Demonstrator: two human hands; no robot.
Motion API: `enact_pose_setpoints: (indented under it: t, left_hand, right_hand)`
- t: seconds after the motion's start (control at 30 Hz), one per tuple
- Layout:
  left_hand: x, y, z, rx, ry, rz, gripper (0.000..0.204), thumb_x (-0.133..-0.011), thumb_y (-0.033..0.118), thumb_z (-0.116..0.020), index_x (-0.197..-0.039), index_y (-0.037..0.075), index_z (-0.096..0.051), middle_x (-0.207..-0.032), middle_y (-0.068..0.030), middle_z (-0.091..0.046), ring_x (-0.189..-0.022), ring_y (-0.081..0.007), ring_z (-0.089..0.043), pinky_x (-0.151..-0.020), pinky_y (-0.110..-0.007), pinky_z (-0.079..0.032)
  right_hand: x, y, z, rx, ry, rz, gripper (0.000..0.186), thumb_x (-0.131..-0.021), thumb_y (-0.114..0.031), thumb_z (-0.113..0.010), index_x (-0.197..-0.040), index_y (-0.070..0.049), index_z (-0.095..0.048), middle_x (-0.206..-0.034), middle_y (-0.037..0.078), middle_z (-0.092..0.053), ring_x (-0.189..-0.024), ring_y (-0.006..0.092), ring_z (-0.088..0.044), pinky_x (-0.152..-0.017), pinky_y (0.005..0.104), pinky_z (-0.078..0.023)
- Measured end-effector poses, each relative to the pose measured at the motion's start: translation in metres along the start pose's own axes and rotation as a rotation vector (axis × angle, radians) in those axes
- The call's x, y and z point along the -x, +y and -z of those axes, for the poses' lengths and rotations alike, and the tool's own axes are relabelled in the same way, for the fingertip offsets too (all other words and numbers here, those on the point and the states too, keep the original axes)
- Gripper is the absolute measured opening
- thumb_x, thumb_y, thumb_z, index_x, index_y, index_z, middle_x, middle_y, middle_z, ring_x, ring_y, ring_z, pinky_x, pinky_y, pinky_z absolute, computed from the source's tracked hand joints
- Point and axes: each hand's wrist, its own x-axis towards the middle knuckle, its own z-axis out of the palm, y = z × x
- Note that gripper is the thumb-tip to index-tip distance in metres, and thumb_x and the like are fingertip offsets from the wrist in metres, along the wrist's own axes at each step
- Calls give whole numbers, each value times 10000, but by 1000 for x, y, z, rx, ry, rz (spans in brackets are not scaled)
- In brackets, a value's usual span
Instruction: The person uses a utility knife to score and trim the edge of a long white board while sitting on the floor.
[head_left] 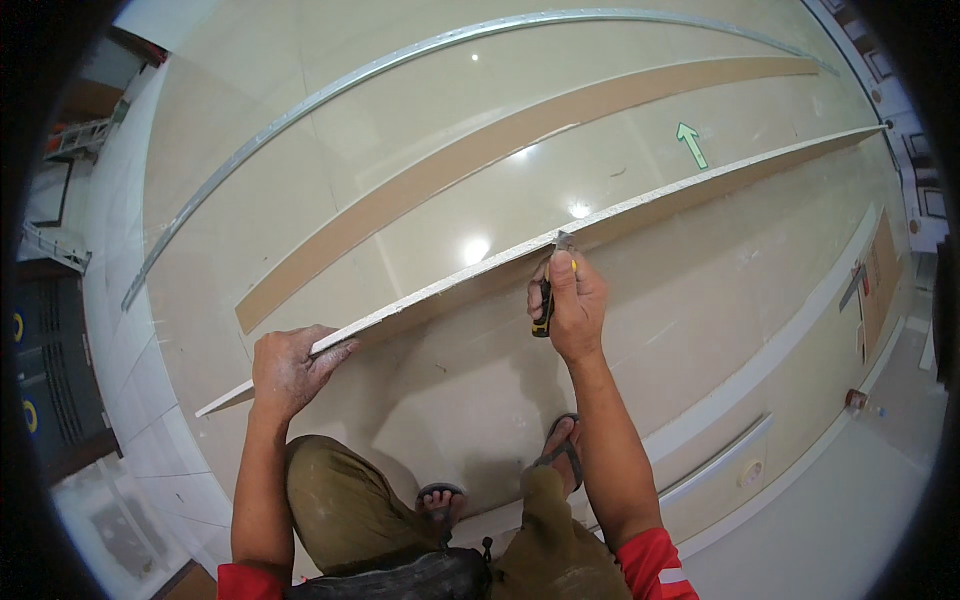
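A long narrow board (700, 186) with a rough white edge stands on edge across the floor, running from lower left to upper right. My left hand (295, 370) grips it near its left end, its skin dusted white. My right hand (570, 305) is closed on a black and yellow utility knife (543, 312), whose tip meets the board's white edge near the middle. Beyond the board lie a flat brown strip (400, 220) and, farther off, a long silver metal profile (350, 78). A green arrow marking (692, 146) is on the floor between board and strip.
My sandalled feet stand just behind the board. At right are a cardboard piece (880, 270) with tools, a plastic bottle (860, 400), a pale strip (715, 460) and a tape roll (750, 472). Metal frames (75, 135) and a dark area (60, 360) are at left.
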Motion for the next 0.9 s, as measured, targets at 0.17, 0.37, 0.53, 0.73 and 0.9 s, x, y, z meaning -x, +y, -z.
enact_pose_setpoints:
  t: [0.17,0.37,0.53,0.73,0.9]
  left_hand:
    - [2,-3,1,-20,20,-22,310,-906,463,-834,-925,153,-838,-739,-94,-755,-636,-318,-710,-618,-420,-547]
    - [0,-1,-3,-17,22,-29,323,-904,472,-832,-919,150,-838,-740,-97,-755,-638,-321,-709,-618,-422,-545]
    - [1,0,2,-10,6,0,331,-903,476,-831,-918,144,-838,-741,-98,-755,-641,-322,-709,-617,-422,-542]
    - [1,-1,1,-8,9,-12,326,-902,476,-833,-925,151,-838,-744,-99,-756,-640,-322,-708,-620,-422,-543]
    - [1,0,1,-14,14,-11,329,-897,481,-836,-927,154,-838,-740,-98,-754,-634,-325,-706,-616,-419,-542]
  right_hand:
    - [8,-9,7,-155,188,126,187,-1059,-214,-720,-1003,-53,-644,-730,18,-627,-616,77,-583,-553,238,-465]
    - [-9,-31,2,411,323,489,287,-890,6,-856,-1142,-34,-726,-873,50,-707,-754,147,-675,-688,277,-546]
    - [-11,-31,2,577,252,718,242,-877,0,-862,-1086,-36,-746,-942,105,-742,-805,205,-712,-741,287,-563]
    - [3,-30,-11,573,189,691,247,-875,-9,-868,-1080,-35,-732,-973,123,-751,-784,209,-715,-705,292,-565]
    - [0,-30,-6,590,285,567,239,-880,-6,-850,-1084,-40,-730,-969,133,-756,-786,220,-724,-708,312,-578]
